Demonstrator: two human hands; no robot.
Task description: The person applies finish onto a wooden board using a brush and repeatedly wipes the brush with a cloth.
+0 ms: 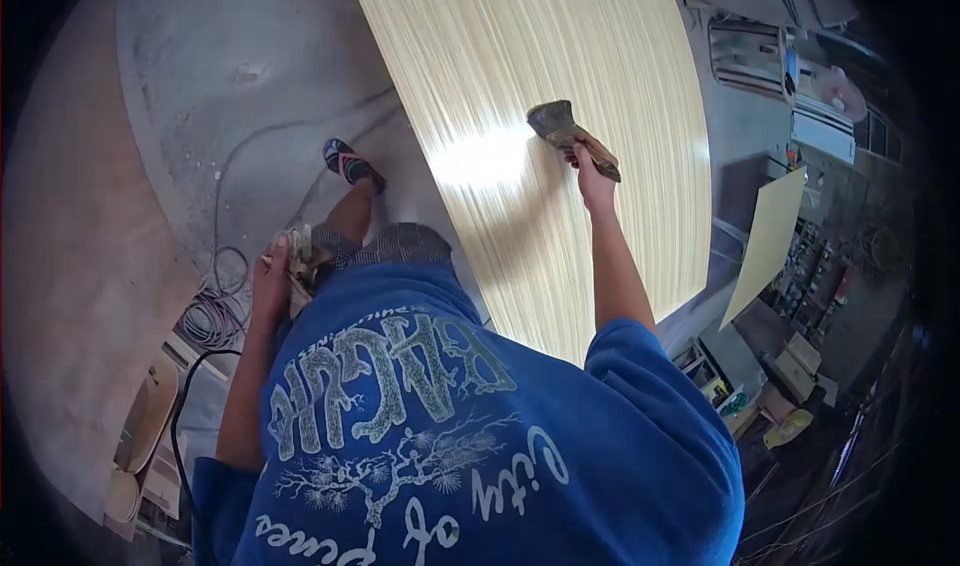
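My right hand is closed around the handle of a wide, dark-bristled paintbrush. The bristles are at a large wood-grained panel with pale streaks; whether they touch it I cannot tell. Bright light glares off the panel just left of the brush. Down by my hip, my left hand is closed on a crumpled, whitish rag, clear of the panel.
A brown sheet stretches along the left side. Hoses lie coiled on the grey floor near it. At right are a pale board, a white-framed rack and cluttered supplies.
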